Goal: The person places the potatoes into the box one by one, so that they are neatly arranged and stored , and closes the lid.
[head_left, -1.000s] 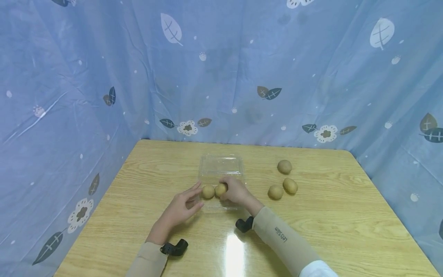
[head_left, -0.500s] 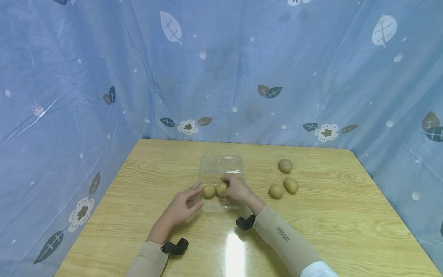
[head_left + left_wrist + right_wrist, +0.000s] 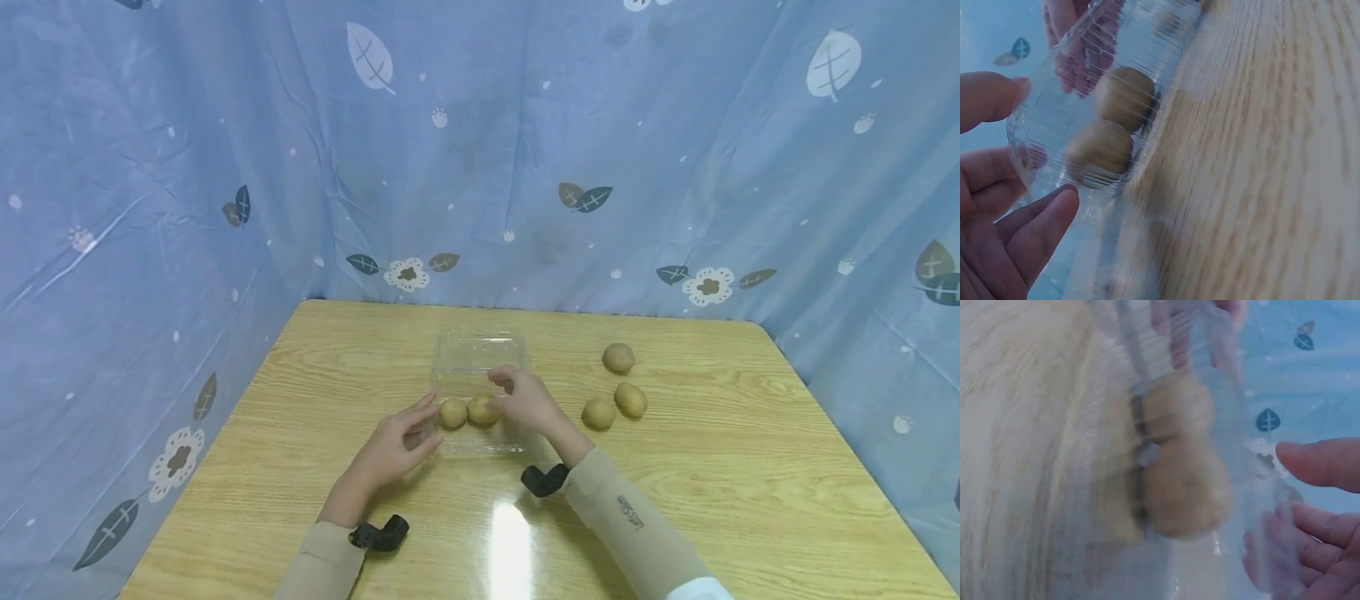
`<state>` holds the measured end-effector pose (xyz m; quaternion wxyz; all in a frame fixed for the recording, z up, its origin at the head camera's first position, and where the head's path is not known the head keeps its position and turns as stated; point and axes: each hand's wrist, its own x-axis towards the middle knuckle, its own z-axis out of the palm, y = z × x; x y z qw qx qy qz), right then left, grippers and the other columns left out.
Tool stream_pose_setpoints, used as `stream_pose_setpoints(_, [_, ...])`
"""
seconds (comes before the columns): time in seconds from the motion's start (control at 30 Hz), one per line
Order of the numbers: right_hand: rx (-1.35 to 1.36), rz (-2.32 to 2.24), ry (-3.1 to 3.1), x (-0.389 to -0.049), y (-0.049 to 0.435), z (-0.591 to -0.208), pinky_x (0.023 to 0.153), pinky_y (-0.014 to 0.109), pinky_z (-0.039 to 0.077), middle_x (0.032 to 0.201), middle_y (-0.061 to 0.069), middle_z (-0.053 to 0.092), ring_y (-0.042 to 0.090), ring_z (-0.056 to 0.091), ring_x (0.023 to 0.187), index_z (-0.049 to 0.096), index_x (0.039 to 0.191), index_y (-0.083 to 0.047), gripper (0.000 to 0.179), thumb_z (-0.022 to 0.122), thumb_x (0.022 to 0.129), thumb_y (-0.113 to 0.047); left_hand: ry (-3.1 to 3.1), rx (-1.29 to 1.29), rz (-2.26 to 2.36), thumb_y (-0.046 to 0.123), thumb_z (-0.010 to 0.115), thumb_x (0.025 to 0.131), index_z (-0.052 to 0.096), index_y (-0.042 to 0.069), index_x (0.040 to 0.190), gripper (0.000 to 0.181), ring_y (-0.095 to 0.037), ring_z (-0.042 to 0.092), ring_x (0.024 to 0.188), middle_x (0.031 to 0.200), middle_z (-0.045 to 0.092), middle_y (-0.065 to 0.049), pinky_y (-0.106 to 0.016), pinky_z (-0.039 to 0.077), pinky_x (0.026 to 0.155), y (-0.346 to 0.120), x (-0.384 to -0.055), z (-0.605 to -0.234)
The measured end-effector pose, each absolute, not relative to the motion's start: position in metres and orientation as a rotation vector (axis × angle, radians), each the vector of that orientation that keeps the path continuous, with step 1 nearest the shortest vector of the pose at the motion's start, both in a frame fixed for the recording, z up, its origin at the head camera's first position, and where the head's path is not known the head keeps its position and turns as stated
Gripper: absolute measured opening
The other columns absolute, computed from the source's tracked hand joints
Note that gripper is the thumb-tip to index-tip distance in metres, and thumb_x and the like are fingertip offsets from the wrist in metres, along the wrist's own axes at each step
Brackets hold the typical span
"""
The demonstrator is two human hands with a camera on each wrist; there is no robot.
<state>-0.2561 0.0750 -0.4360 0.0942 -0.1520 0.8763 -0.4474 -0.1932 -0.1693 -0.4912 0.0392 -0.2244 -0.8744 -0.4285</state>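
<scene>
A clear plastic clamshell box (image 3: 480, 354) lies with its lid folded back, away from me. Two potatoes sit side by side in its near half, the left potato (image 3: 452, 413) and the right potato (image 3: 482, 409). My left hand (image 3: 393, 446) holds the box by its left end, thumb and fingers spread around the wall; the left wrist view has fingertips (image 3: 1019, 90) against the plastic. At the box's right side is my right hand (image 3: 528, 404), its fingers apart and holding nothing, the fingertips close by the right potato. Motion blurs the right wrist view.
Three more potatoes lie loose on the wooden table (image 3: 720, 450) to the right: a far potato (image 3: 618, 357), a middle potato (image 3: 631, 400) and a nearer potato (image 3: 598, 414). Behind and at the sides hangs a blue patterned curtain (image 3: 480, 150).
My right hand has let go of the right potato and drawn slightly up and to the right, its fingers spreading. The left hand stays at the box's left end.
</scene>
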Motion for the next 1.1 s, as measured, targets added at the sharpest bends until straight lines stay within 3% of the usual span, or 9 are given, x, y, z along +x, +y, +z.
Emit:
stream_pose_setpoints(0.3, [-0.514,-1.533,2.532,-0.261,0.098,-0.429,0.109,0.038,0.042,0.132,0.017,0.056,0.031,0.051,0.124,0.052,0.131,-0.001,0.053,0.072,0.084,-0.014,-2.679,-0.696,-1.318,0.033,0.061,0.093,0.051,0.001,0.134,0.054,-0.030,0.052,0.124,0.153,0.033,-0.010,-0.028,0.054,0.092,-0.170,-0.195,-0.488])
stream_pose_setpoints(0.53, [-0.506,-1.736,2.490,-0.255,0.122,-0.429,0.111,0.042,0.040,0.133,0.025,0.052,0.037,0.049,0.126,0.049,0.131,0.007,0.050,0.067,0.085,-0.004,-2.695,-0.676,-1.319,0.023,0.063,0.091,0.051,0.000,0.134,0.050,-0.030,0.053,0.123,0.153,0.033,-0.009,-0.029,0.054,0.093,-0.170,-0.193,-0.488])
stream_pose_setpoints(0.83, [-0.482,-1.832,2.502,-0.256,0.161,-0.426,0.111,0.044,0.039,0.135,0.025,0.050,0.037,0.046,0.128,0.048,0.131,0.006,0.046,0.063,0.089,-0.003,-2.681,-0.695,-1.349,0.026,0.062,0.092,0.050,0.000,0.134,0.051,-0.030,0.052,0.124,0.153,0.032,-0.009,-0.029,0.054,0.093,-0.169,-0.193,-0.488])
stream_pose_setpoints(1.1, [-0.390,-1.856,2.546,-0.250,0.194,-0.428,0.110,0.037,0.040,0.138,0.023,0.048,0.034,0.044,0.130,0.046,0.134,0.005,0.051,0.065,0.090,-0.014,-2.700,-0.676,-1.333,0.024,0.063,0.092,0.051,0.001,0.134,0.050,-0.030,0.052,0.124,0.153,0.032,-0.008,-0.028,0.054,0.093,-0.170,-0.192,-0.489])
